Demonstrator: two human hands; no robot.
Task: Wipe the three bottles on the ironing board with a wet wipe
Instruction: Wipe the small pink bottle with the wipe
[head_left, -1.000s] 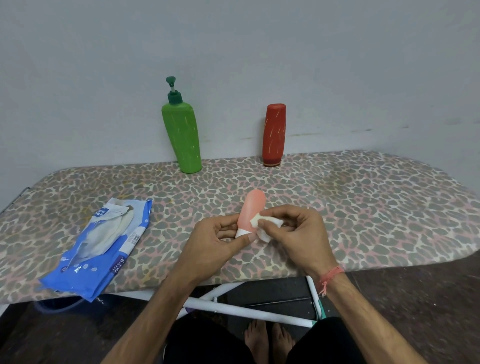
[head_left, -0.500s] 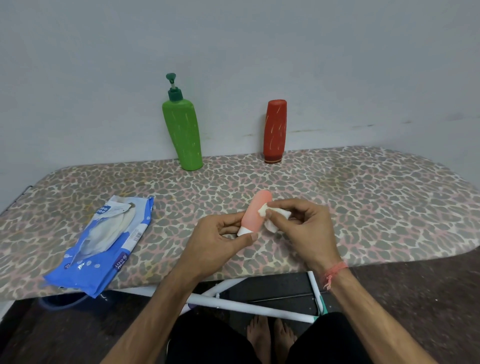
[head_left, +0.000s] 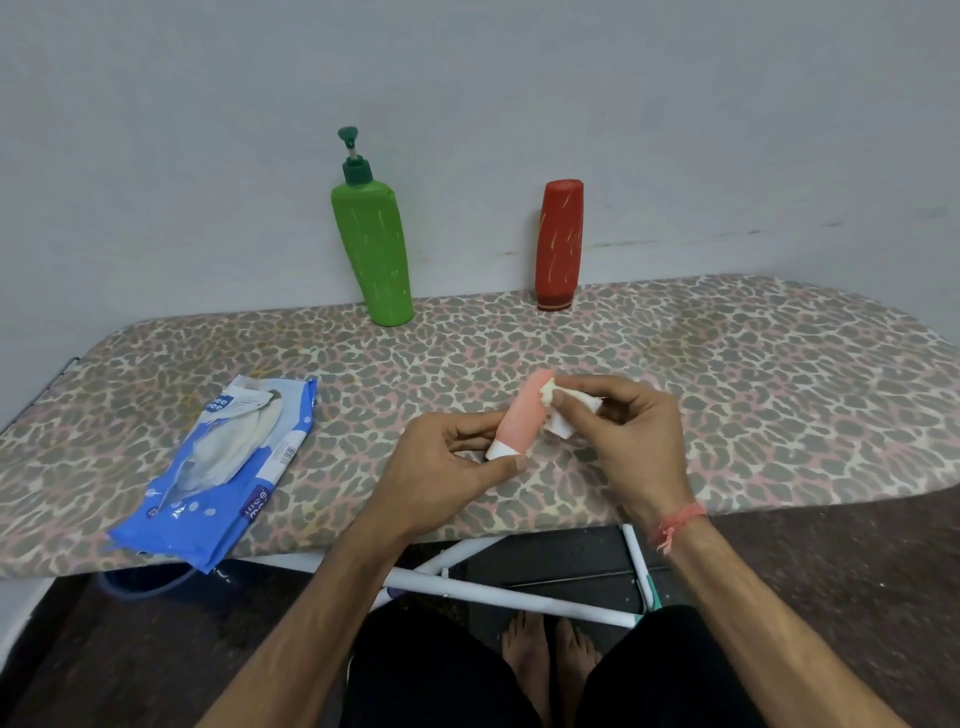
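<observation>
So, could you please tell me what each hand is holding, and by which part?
The left hand pinches the pink tube at its white cap end; the right hand pinches a folded wet wipe against its upper end.

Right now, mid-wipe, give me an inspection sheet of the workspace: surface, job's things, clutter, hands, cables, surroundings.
Surface: ironing board with a leopard-print cover.
Job's things: pink bottle held tilted above the board; wet wipe against its upper side; green pump bottle and red bottle upright at the board's far edge, apart.
Clutter: blue wipes pack lying at the near left, overhanging the edge.
Hands: left hand grips the pink bottle's white cap end; right hand pinches the wipe in its fingers.
Cables: nothing seen.
Surroundings: plain wall behind; white board frame and dark floor below.
</observation>
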